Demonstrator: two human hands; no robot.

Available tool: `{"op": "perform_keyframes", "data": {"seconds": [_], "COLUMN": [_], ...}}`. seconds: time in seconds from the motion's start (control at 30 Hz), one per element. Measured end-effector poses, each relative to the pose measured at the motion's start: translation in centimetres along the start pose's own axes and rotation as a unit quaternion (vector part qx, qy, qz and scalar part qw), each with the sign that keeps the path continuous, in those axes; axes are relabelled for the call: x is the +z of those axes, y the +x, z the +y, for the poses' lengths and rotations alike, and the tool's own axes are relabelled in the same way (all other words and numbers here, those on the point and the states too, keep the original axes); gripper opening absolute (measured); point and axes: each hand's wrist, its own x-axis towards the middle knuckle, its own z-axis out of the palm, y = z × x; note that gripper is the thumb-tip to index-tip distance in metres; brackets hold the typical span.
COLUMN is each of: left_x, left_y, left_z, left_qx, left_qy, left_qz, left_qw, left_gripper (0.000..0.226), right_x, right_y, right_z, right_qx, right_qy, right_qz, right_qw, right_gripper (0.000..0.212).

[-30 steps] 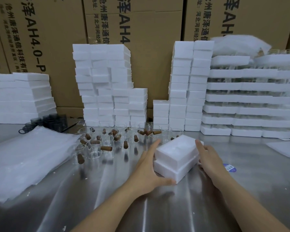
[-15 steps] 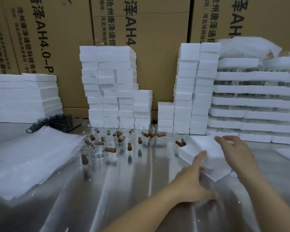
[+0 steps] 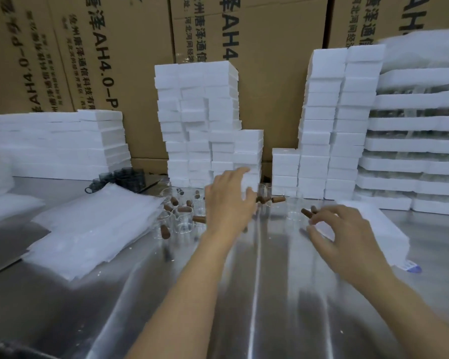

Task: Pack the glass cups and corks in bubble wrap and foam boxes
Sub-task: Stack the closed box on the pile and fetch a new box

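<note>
Your left hand [image 3: 227, 200] and right hand [image 3: 347, 237] were bare. Your left forearm [image 3: 187, 288] and right forearm [image 3: 410, 314] were bare too, uncovered right down to the bottom edge of the view. Your fingernails looked short and plain, though blur made that uncertain.

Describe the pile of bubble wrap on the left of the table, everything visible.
The pile of bubble wrap is a loose stack of milky, translucent white sheets lying flat on the steel table, edges ragged and uneven. It runs slantwise; its far right corner reaches the glass cups and brown corks, contact unclear. Dark cups stand just behind it. The left hand and right hand are both clear of it.
</note>
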Motion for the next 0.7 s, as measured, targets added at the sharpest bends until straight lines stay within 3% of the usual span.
{"op": "perform_keyframes", "data": {"seconds": [0.1,0.2,0.3,0.4,0.7], "left_x": [-2.9,-5.1,-5.6,-5.4,-6.1], "left_y": [1.8,2.3,2.0,1.6,1.7], "left_z": [-5.8,-11.1,-13.0,-12.8,-13.8], "left_qx": [-0.157,-0.297,-0.400,-0.432,-0.453], "left_qy": [0.115,0.175,0.166,0.149,0.142], "left_qz": [0.026,-0.025,-0.107,-0.143,-0.086], "left_qw": [0.980,0.938,0.895,0.878,0.876], "left_gripper": [0.045,0.041,0.057,0.062,0.063], "right_x": [1.0,0.9,0.7,0.7,0.6], "right_y": [-0.3,-0.5,-0.3,-0.3,-0.6], "right_z": [-0.6,-0.4,0.0,0.1,-0.4], "right_qx": [-0.017,-0.008,0.028,0.046,0.055], "right_qy": [0.022,0.020,0.024,0.026,0.026], "right_qz": [-0.065,-0.089,-0.094,-0.093,-0.125], "right_qw": [0.997,0.996,0.995,0.994,0.990], "right_gripper": [0.004,0.000,0.001,0.000,0.003]}}
